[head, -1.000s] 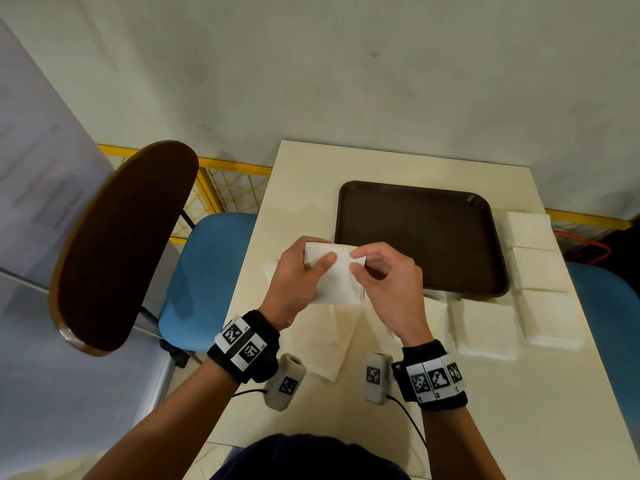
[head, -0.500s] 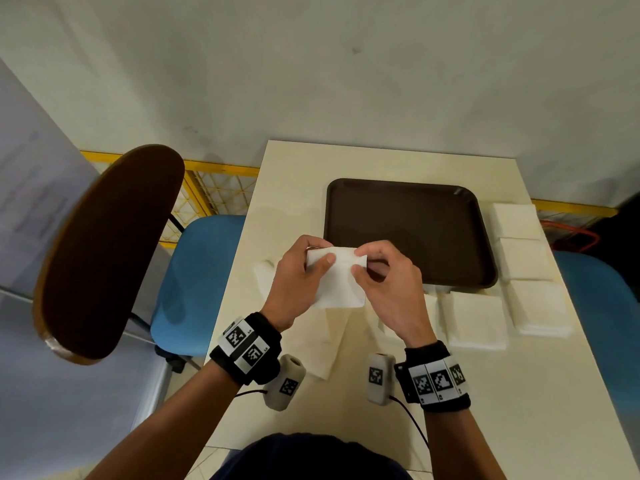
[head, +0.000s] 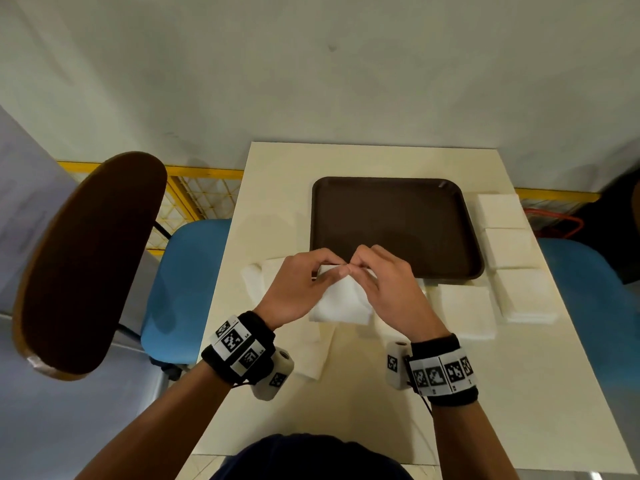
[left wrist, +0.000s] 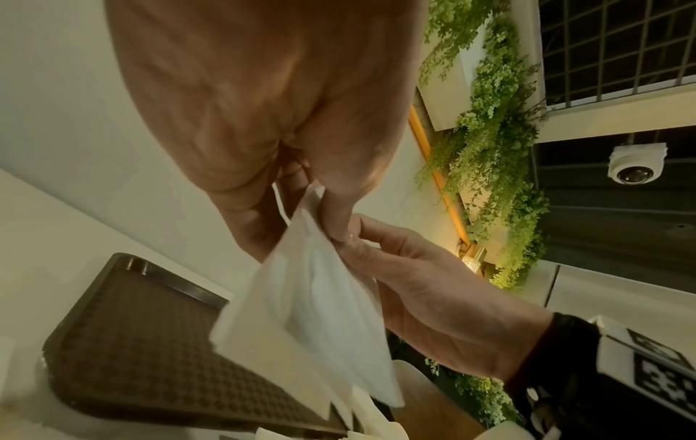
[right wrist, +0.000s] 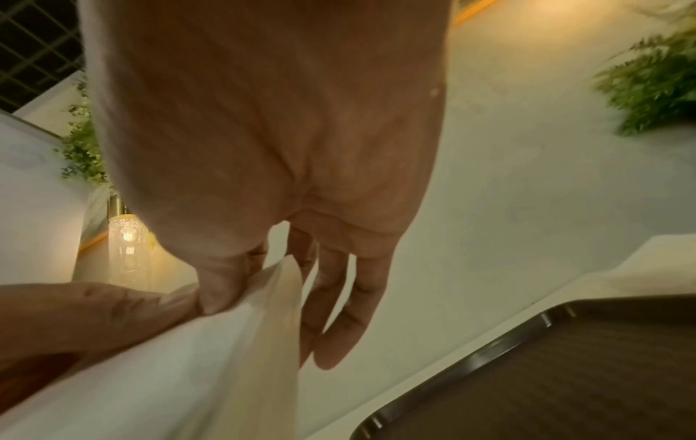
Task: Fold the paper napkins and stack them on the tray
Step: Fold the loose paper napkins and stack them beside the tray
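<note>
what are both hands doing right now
Left hand: pinching the top edge of the napkin.
Right hand: pinching the same napkin's top edge.

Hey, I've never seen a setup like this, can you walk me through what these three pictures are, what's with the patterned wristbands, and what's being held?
No machine here: a person works with bare hands, wearing a camera on the head and one on each wrist; the patterned bands sit on the wrists beside those small cameras. The head view looks down at a cream table. The other two look along each hand from its wrist. The left hand and right hand pinch the top edge of one white paper napkin, thumbs nearly meeting, just in front of a brown tray with nothing on it. Napkin stacks lie right of the tray, more napkins under the hands.
</note>
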Demonstrator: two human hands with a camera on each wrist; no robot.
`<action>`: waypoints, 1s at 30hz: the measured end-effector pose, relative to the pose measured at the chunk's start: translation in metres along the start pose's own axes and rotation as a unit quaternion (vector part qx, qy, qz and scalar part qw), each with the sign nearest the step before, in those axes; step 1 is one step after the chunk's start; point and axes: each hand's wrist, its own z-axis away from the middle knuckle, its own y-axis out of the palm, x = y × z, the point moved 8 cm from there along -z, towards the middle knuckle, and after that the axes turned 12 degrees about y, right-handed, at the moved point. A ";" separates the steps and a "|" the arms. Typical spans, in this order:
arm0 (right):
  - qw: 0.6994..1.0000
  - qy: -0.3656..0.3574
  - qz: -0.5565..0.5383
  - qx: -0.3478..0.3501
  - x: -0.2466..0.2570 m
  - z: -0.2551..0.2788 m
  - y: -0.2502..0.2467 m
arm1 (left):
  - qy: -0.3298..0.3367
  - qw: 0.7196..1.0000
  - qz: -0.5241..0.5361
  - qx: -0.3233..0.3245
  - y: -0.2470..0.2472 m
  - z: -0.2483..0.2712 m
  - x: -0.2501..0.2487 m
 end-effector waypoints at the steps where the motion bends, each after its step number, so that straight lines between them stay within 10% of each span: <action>1: 1.000 -0.001 -0.004 -0.001 -0.001 0.002 -0.003 | 0.005 1.000 -0.013 -0.012 -0.001 -0.002 -0.001; 15: 0.955 0.154 -0.242 -0.081 -0.060 0.045 -0.048 | 0.015 0.999 -0.012 -0.033 0.019 -0.024 -0.014; 30: 0.936 0.281 -0.123 -0.172 -0.124 0.084 -0.037 | -0.108 0.987 0.114 0.028 0.105 -0.024 0.042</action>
